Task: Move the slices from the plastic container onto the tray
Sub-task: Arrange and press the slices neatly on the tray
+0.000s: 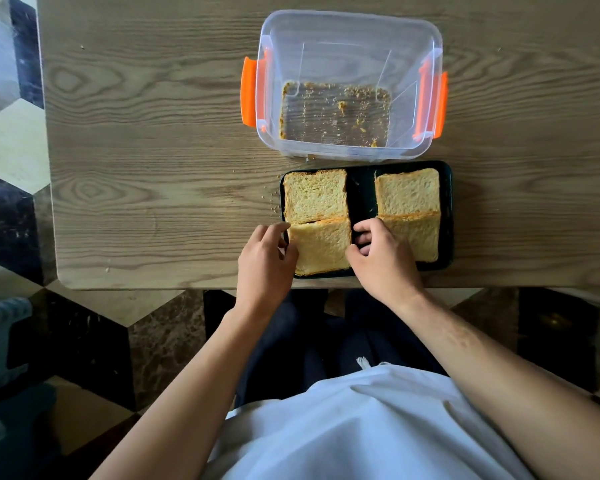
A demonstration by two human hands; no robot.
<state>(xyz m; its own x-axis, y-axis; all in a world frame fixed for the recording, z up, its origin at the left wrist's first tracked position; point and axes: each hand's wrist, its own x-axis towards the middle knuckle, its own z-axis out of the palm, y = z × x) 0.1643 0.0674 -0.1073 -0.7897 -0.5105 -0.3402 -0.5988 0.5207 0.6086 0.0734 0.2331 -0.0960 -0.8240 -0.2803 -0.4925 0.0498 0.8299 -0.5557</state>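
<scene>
A dark tray (447,216) lies at the table's near edge with bread slices laid on it in two columns. The far left slice (314,197) and far right slice (407,192) lie flat. My left hand (265,263) and my right hand (381,261) pinch the near left slice (321,245) by its left and right edges. The near right slice (418,235) is partly covered by my right hand. The clear plastic container (347,36) with orange latches stands just behind the tray and holds only crumbs.
The wooden table (153,150) extends to the left and right of the tray and container. A few crumbs (274,199) lie left of the tray. The table's near edge runs right under the tray, above my lap.
</scene>
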